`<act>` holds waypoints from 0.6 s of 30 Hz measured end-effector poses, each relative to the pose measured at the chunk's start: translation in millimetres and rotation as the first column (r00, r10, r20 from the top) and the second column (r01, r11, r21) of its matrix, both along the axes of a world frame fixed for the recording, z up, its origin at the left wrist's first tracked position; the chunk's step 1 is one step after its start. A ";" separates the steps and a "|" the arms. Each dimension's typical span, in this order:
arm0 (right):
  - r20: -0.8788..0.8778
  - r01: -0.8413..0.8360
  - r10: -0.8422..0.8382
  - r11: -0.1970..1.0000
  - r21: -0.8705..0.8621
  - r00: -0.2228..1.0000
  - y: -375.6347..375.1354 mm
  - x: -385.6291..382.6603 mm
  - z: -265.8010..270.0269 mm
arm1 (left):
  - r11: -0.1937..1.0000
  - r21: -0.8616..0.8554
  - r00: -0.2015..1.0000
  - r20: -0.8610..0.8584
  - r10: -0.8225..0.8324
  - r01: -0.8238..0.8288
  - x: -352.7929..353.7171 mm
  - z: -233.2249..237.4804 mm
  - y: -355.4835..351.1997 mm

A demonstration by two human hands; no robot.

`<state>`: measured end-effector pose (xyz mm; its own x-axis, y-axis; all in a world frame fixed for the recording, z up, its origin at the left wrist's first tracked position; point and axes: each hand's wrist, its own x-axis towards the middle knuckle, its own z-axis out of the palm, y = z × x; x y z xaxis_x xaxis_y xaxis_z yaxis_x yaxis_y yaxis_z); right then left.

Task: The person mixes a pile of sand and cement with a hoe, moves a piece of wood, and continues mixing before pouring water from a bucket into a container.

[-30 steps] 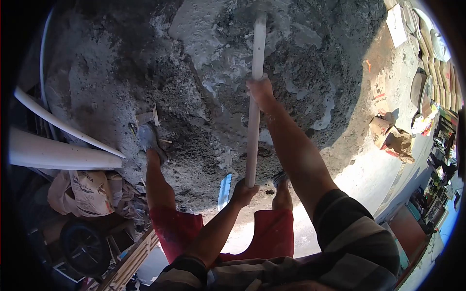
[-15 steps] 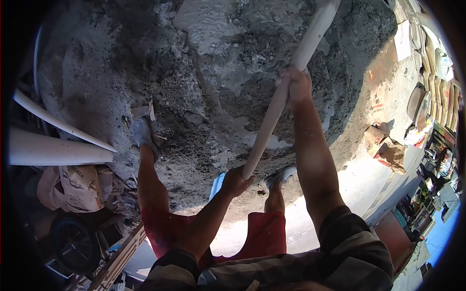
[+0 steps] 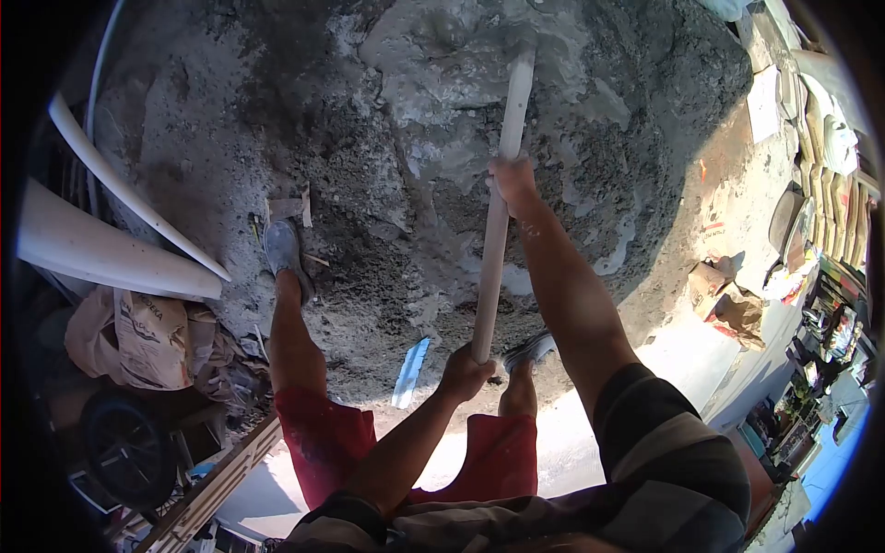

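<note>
A long wooden tool handle (image 3: 496, 249) runs up through the middle of the view, and its far end meets the wet grey mortar (image 3: 433, 78), where the tool's head is hidden. My right hand (image 3: 513, 181) is wrapped round the handle partway along, arm stretched out. Closer to my body, my left hand (image 3: 466, 373) grips the handle's near end. Damp, crumbly mix (image 3: 359, 267) lies around the wet patch, between and beyond my feet. A strip of light blue material (image 3: 410, 373) rests on the ground just left of my left hand.
White pipes (image 3: 111, 249) lie at the left, above crumpled paper sacks (image 3: 152, 341) and a black wheel (image 3: 127, 452). A torn paper bag (image 3: 728, 300) sits on the sunlit ground at right, near stacked sacks (image 3: 834, 198). My shoes (image 3: 284, 247) stand at the mix's near edge.
The handle has swung left to a steeper line, and its far end now shows in the wet mortar. My right hand moved left and nearer; my left hand moved slightly right and nearer.
</note>
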<state>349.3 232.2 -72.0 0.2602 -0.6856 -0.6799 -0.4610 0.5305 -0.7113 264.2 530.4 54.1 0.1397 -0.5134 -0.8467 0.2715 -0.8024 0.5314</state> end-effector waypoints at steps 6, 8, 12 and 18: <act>0.010 0.175 -0.177 0.982 0.072 0.984 74.6 -75.0 39.1 | 0.989 0.026 0.982 0.119 -0.147 0.145 -51.9 -24.8 91.9; 0.022 0.219 -0.220 0.975 0.044 0.975 79.7 -91.3 59.6 | 0.976 0.054 0.973 0.085 -0.214 0.210 -52.8 -27.2 96.9; 0.303 0.267 -0.241 0.962 -0.047 0.922 19.9 -100.6 101.6 | 0.965 -0.087 0.959 0.165 -0.229 0.246 -37.4 -36.1 42.2; 0.110 0.171 -0.134 0.851 -0.497 0.985 -204.3 -41.9 126.9 | 0.889 -0.412 0.955 0.285 -0.079 0.197 48.2 -37.2 -173.4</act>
